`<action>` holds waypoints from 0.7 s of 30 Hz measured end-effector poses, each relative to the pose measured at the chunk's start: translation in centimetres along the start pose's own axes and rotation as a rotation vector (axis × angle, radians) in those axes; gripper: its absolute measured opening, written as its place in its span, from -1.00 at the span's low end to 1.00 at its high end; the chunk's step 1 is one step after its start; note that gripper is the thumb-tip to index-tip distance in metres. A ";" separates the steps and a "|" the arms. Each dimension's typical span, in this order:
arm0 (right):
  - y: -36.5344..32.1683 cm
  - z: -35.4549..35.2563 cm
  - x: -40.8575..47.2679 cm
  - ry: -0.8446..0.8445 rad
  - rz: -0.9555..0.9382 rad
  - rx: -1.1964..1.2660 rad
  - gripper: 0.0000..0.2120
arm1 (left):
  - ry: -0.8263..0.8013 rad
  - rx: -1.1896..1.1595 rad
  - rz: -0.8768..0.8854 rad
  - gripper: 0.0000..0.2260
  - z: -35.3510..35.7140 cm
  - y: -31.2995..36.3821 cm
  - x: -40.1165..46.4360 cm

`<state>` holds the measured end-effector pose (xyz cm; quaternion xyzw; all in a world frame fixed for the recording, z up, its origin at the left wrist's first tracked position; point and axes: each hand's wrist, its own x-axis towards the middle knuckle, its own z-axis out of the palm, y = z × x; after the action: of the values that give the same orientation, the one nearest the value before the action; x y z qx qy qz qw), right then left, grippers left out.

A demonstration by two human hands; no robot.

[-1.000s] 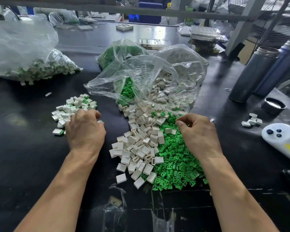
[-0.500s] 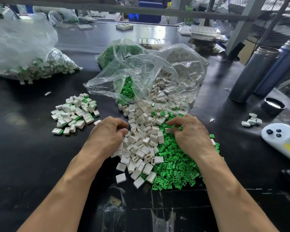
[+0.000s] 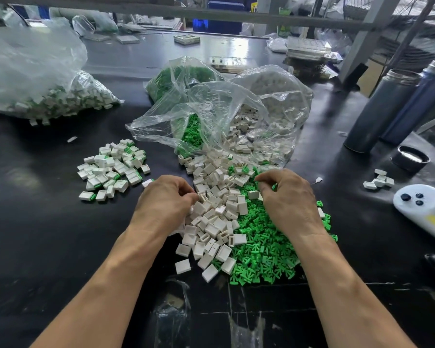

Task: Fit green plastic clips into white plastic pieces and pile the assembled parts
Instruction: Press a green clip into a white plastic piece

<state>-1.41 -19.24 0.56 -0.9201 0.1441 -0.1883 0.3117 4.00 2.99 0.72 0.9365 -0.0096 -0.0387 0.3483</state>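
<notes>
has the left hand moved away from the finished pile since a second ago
Yes. The left hand has moved right, off the pile of assembled parts, and now sits at the loose white pieces.

loose white pieces (image 3: 212, 209) beside green clips (image 3: 264, 249), assembled pile (image 3: 112, 169) left

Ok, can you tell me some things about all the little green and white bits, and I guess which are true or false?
1. The loose green clips lie right of the white pieces. True.
2. The assembled pile sits inside a bag. False: it lies bare on the black table.
3. The left hand is at the white pieces. True.
4. The right hand holds the metal bottle. False: it is over the clips.
</notes>
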 end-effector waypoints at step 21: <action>-1.5 -0.4 -0.9 0.035 0.022 0.204 -0.84 | 0.001 -0.006 -0.022 -0.84 0.3 0.2 0.5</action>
<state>-2.18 -17.97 1.57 -0.8785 0.1398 -0.2148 0.4032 4.50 2.64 0.61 0.9356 0.0008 -0.0421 0.3505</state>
